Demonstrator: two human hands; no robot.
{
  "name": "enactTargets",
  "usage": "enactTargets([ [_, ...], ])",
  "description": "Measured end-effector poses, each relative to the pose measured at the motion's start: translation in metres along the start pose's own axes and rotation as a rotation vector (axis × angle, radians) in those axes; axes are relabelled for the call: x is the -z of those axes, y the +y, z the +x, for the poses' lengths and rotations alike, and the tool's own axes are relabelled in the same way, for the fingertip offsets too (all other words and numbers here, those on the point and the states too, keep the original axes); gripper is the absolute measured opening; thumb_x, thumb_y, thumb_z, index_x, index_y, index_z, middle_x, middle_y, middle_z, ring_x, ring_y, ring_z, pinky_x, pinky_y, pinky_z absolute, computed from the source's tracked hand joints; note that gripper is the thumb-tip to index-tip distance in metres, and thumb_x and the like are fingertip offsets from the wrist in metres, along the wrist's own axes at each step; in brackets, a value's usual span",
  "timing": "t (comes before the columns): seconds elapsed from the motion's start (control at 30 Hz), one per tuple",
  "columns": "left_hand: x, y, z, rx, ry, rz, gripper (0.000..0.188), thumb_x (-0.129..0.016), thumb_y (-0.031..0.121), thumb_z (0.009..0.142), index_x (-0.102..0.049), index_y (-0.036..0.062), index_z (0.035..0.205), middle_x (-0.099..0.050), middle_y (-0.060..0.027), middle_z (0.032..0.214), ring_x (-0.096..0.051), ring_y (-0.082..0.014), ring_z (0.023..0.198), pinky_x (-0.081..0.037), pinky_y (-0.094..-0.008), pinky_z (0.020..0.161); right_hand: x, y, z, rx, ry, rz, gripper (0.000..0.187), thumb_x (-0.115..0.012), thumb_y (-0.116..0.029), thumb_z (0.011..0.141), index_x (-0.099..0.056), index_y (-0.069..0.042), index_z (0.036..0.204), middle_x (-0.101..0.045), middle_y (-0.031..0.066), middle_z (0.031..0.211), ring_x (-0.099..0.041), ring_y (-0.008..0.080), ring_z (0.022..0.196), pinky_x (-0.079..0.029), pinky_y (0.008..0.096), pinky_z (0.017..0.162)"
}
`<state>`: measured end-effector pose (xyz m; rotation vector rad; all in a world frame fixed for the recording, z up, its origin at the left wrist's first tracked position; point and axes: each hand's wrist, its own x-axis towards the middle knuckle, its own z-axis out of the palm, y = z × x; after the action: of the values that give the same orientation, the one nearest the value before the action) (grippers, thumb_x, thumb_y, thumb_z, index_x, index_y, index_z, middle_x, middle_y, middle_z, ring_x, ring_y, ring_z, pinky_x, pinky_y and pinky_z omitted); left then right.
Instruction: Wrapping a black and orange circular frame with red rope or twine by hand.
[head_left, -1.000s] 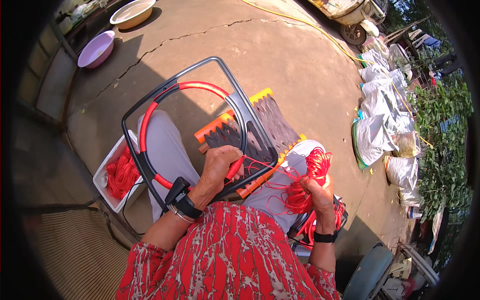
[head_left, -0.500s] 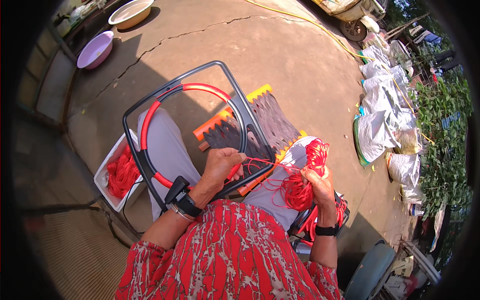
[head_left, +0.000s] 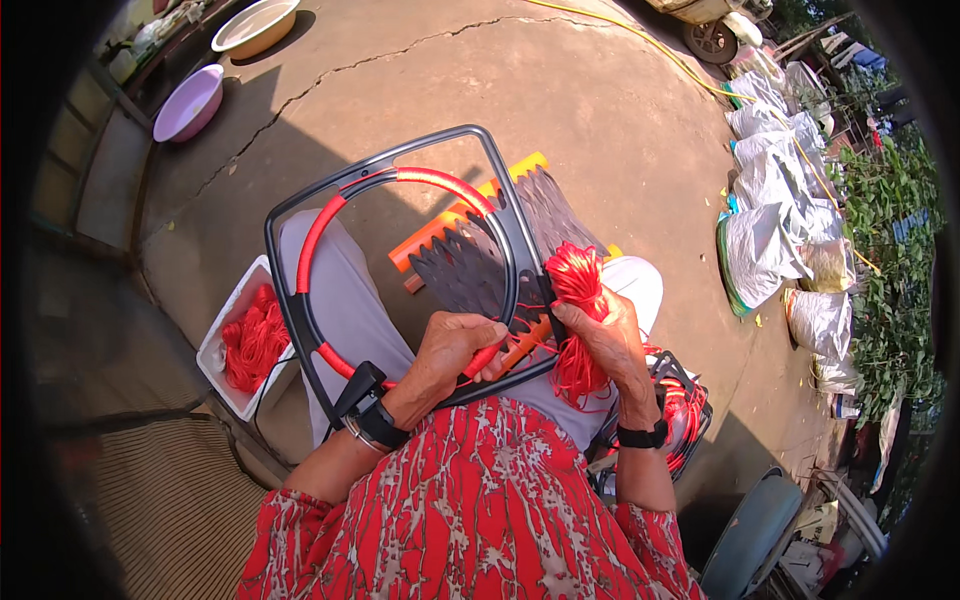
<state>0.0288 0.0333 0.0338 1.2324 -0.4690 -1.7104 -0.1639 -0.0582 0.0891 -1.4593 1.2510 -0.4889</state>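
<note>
- Red cord [head_left: 444, 182] wraps several stretches of a dark ring [head_left: 512, 270], set within a black frame [head_left: 520, 230] that lies over the person's lap.
- Covered, as far as shows: the upper-right arc, the left arc, a short lower-left piece and a piece beside the left hand [head_left: 450, 350].
- Uncovered: most of the ring's right side, plus gaps at the top and lower left. The winding looks partway done; the left forearm and hand hide some of the lower arc, so its state cannot be told.
- The left hand is closed around the ring's lower right, thumb and forefinger pinched together; whether they grip a strand is unclear.
- The right hand [head_left: 612, 340] clasps a loose red skein [head_left: 575, 275] near the frame's right side. Thin strands show between the two hands.
- More red cord [head_left: 257, 345] fills a white box [head_left: 247, 400] on the left.
- An orange-and-dark rack [head_left: 440, 228] stands beyond the frame.
</note>
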Motion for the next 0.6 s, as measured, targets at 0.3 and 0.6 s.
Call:
enactTargets([
  [0.3, 0.005, -0.005, -0.004, 0.084, -0.033, 0.032, 0.026, -0.058, 0.016, 0.094, -0.066, -0.0032, 0.080, -0.064, -0.0105, 0.063, -0.060, -0.0148, 0.049, -0.047, -0.0244, 0.043, -0.003, 0.035, -0.006, -0.105, -0.082, 0.047, 0.019, -0.071, -0.014, 0.084, -0.067, 0.000, 0.097, -0.065, -0.0003, 0.080, -0.057, 0.0087, 0.073, -0.048, 0.0273, 0.068],
  [0.6, 0.010, -0.006, -0.004, 0.024, -0.133, 0.246, 0.025, -0.057, 0.018, 0.097, -0.066, -0.0026, 0.085, -0.065, -0.0076, 0.064, -0.060, -0.0107, 0.053, -0.049, -0.0232, 0.050, -0.003, 0.029, -0.009, -0.067, -0.097, 0.064, 0.023, -0.071, -0.014, 0.084, -0.066, 0.002, 0.100, -0.066, 0.0014, 0.082, -0.058, 0.0105, 0.074, -0.049, 0.0278, 0.071],
])
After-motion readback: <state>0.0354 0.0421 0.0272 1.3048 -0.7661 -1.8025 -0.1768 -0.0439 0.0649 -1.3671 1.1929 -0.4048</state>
